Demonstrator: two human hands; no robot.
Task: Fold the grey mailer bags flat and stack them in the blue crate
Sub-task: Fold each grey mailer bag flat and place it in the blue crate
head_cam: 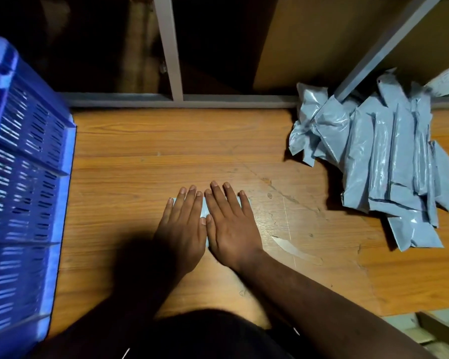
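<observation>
A small folded grey mailer bag (204, 209) lies on the wooden table (140, 156), almost wholly covered by my hands. My left hand (182, 229) and my right hand (231, 224) lie flat on it side by side, palms down, fingers stretched out and pressing. Only slivers of the bag show between and beside the fingers. A heap of several grey mailer bags (379, 161) sits at the right of the table. The blue crate (24, 182) stands at the left edge, its slotted wall facing me; its inside is hidden.
A grey metal shelf frame (170, 55) and a brown cardboard sheet (322, 40) rise behind the table. A slanted grey bar (389, 42) runs down into the bag heap. Peeling laminate (293, 248) marks the table to the right of my hands.
</observation>
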